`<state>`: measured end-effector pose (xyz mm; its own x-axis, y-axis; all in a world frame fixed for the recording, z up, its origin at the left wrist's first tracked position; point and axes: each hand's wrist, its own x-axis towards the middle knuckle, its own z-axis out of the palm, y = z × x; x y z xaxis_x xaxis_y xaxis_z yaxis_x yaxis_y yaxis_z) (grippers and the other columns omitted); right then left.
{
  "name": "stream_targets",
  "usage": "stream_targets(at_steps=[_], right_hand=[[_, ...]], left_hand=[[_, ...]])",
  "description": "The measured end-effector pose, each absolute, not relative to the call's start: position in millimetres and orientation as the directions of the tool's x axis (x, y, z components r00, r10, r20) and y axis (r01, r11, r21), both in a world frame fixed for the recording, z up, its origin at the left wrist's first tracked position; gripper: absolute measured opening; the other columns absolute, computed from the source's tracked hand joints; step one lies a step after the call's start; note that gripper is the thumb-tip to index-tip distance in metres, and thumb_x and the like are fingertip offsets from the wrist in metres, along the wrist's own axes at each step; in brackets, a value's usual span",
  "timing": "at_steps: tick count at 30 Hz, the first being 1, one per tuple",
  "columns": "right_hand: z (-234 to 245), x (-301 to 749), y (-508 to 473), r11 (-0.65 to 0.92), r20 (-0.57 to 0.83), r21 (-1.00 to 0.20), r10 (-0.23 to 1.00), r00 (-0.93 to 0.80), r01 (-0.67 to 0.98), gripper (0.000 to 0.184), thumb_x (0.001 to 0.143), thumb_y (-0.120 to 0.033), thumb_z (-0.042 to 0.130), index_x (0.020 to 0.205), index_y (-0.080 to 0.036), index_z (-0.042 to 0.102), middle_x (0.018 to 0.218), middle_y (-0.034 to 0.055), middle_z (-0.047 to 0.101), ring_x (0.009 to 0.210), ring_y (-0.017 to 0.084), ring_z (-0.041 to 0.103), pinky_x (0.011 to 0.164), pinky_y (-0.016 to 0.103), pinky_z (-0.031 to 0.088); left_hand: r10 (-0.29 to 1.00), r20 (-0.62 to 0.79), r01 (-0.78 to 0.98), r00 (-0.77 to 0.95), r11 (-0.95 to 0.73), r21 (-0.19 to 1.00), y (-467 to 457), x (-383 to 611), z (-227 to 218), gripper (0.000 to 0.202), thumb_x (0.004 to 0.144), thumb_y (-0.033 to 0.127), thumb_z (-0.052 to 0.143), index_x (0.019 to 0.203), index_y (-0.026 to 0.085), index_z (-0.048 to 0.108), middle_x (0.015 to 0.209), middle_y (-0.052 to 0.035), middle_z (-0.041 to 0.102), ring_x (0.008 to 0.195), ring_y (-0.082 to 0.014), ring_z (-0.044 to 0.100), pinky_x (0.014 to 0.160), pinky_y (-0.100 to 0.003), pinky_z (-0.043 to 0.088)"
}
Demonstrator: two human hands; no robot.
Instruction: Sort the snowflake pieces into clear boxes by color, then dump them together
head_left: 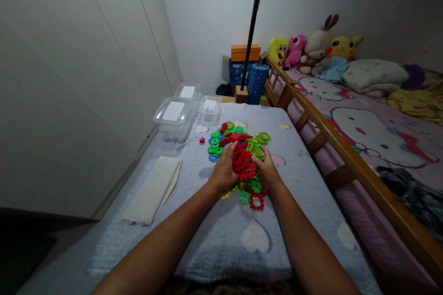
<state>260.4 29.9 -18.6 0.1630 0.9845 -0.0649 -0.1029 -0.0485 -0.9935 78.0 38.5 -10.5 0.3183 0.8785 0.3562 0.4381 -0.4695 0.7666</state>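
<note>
A heap of plastic gear-shaped building pieces [216,145] in green, red, blue and yellow lies on the cloth-covered table. My left hand [225,168] curls around the left side of a cluster of red gear pieces [241,159] above the heap. From the other side my right hand [266,166] presses on the same cluster, thumb against its edge. Some fingertips of both hands are hidden behind the pieces. A red square piece [256,202] lies at the near edge of the heap.
Several clear plastic boxes with white labels, such as this lidded box [173,111], stand at the back left. A folded cream sheet [154,189] lies at left, and a small red piece [202,140] sits apart. A wooden bed rail [332,152] runs along the right.
</note>
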Motion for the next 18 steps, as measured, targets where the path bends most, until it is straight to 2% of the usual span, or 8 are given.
stream_targets(at_steps=[2,5,8,12,15,18], right_hand=[[-16.8,257.2,30.7,-0.081,-0.108,-0.982,0.982,0.152,-0.174,0.093,0.074,-0.053,0.075,0.152,-0.024,0.034,0.143,0.0144,0.065,0.120,0.032,0.070,0.100,0.050,0.059],[-15.3,254.1,35.8,-0.072,-0.100,-0.979,0.985,0.142,-0.189,0.086,0.075,-0.051,0.075,0.148,-0.025,0.039,0.136,0.0128,0.070,0.114,0.032,0.073,0.095,0.049,0.061],[-13.6,251.1,44.2,-0.042,-0.054,-0.996,0.988,0.143,-0.083,0.080,0.072,-0.050,0.079,0.141,-0.024,0.047,0.135,0.0112,0.071,0.116,0.030,0.071,0.100,0.049,0.058],[-5.7,242.0,56.0,-0.010,0.000,-0.996,0.995,0.103,0.088,0.070,0.072,-0.049,0.080,0.132,-0.024,0.055,0.125,0.0085,0.074,0.112,0.026,0.071,0.104,0.047,0.054],[4.5,232.1,64.7,0.060,0.063,-0.987,0.998,0.016,0.147,0.060,0.073,-0.047,0.079,0.125,-0.024,0.059,0.120,0.0064,0.075,0.107,0.024,0.071,0.102,0.043,0.054],[13.5,223.8,74.7,0.129,0.116,-0.954,0.991,-0.063,0.270,0.048,0.076,-0.044,0.076,0.118,-0.024,0.065,0.115,0.0046,0.075,0.105,0.023,0.070,0.100,0.042,0.054]], left_hand=[[0.888,0.347,0.402,0.301,-0.448,0.799,40.9,76.2,-7.9,0.104,0.073,0.030,0.081,0.161,0.022,0.027,0.160,-0.0165,0.042,0.151,-0.0318,0.040,0.126,-0.050,0.033],[0.914,0.299,0.398,0.273,-0.391,0.830,44.6,64.6,-6.2,0.098,0.076,0.027,0.074,0.162,0.022,0.026,0.155,-0.0147,0.049,0.146,-0.0296,0.047,0.124,-0.048,0.037],[0.935,0.247,0.483,0.255,-0.344,0.806,49.3,46.8,-6.0,0.083,0.077,0.024,0.067,0.155,0.020,0.040,0.147,-0.0137,0.056,0.139,-0.0298,0.054,0.120,-0.048,0.042],[0.955,0.197,0.584,0.221,-0.291,0.758,55.4,24.4,-3.5,0.058,0.076,0.023,0.064,0.133,0.022,0.061,0.133,-0.0105,0.065,0.127,-0.0297,0.062,0.113,-0.047,0.048],[0.968,0.189,0.564,0.162,-0.248,0.787,60.4,11.3,0.6,0.051,0.077,0.027,0.062,0.128,0.020,0.064,0.128,-0.0104,0.068,0.123,-0.0298,0.064,0.111,-0.047,0.049],[0.984,0.153,0.492,0.092,-0.179,0.852,68.2,0.7,2.8,0.059,0.073,0.027,0.063,0.131,0.017,0.061,0.131,-0.0120,0.067,0.122,-0.0298,0.064,0.111,-0.047,0.049]])
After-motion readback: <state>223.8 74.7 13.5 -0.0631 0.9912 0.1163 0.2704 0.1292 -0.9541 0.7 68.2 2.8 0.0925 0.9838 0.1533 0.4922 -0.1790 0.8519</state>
